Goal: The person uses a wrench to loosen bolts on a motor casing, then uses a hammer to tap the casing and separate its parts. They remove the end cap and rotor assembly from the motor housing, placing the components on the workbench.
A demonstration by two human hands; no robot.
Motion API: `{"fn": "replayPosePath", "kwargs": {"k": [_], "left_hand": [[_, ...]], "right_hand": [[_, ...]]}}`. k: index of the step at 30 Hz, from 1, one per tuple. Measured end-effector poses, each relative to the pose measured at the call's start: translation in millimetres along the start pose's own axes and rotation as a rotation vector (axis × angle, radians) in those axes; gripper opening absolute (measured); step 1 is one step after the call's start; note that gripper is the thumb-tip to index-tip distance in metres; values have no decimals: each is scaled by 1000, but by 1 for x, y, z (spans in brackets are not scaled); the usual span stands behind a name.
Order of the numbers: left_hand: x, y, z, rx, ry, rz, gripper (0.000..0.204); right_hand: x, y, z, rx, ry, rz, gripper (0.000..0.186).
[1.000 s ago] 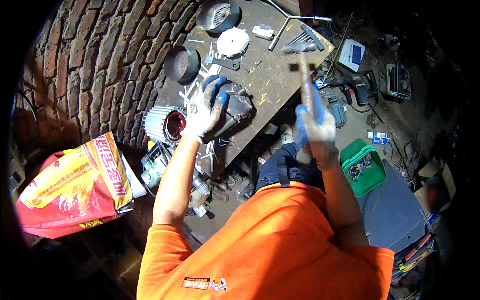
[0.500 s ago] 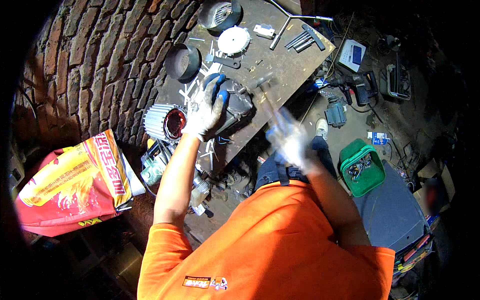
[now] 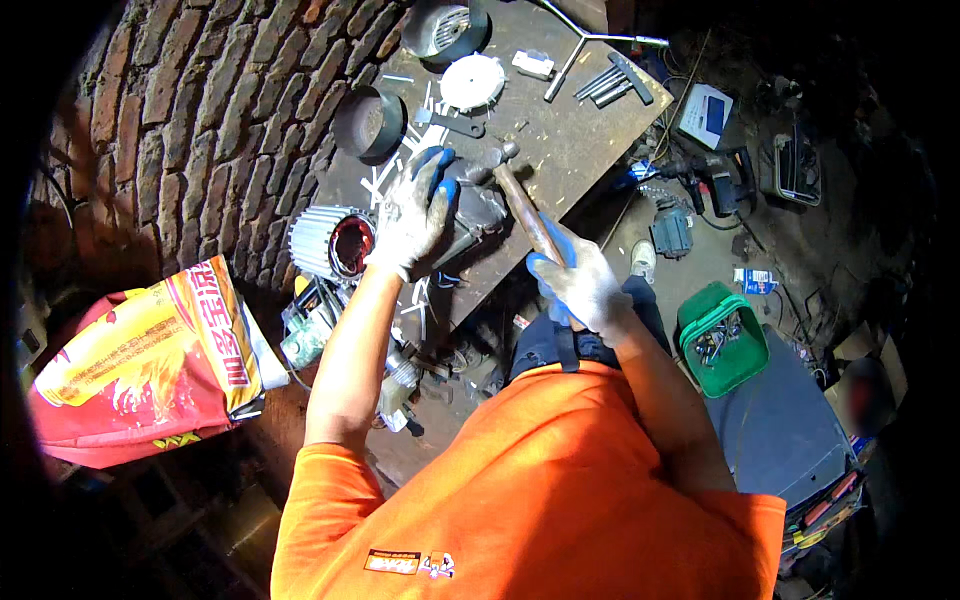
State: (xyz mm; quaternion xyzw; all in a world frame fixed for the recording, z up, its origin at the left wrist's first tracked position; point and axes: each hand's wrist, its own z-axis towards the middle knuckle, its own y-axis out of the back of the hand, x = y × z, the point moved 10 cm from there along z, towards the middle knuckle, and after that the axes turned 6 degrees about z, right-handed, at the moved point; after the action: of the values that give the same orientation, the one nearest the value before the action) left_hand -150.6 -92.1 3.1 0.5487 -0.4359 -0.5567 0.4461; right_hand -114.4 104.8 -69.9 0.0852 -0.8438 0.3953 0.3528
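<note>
Nearest me is the worker's orange shirt (image 3: 520, 470). The gloved right hand (image 3: 585, 285) is closed round the wooden handle of a hammer (image 3: 526, 212), whose head is over the upper edge of a dark metal part (image 3: 482, 212) on the table (image 3: 560, 140). The gloved left hand (image 3: 410, 215) lies against that part's left side, fingers curved; I can't tell whether it grips anything. A finned motor housing (image 3: 318, 243) sits just beside it. Farther off are 2 round metal covers (image 3: 368, 122), a white fan wheel (image 3: 472, 82) and a 3-armed wrench (image 3: 582, 38).
</note>
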Motion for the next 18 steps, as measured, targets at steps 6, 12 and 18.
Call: {"fn": "replayPosePath", "kwargs": {"k": [6, 12, 18], "left_hand": [[-3, 1, -1, 16, -22, 19, 44], [-6, 2, 3, 9, -11, -17, 44], [-6, 4, 1, -1, -7, 0, 42]], "right_hand": [[35, 57, -16, -278, 249, 79, 64], [-5, -3, 5, -34, 138, -100, 64], [15, 51, -4, -329, 188, 114, 59]]}}
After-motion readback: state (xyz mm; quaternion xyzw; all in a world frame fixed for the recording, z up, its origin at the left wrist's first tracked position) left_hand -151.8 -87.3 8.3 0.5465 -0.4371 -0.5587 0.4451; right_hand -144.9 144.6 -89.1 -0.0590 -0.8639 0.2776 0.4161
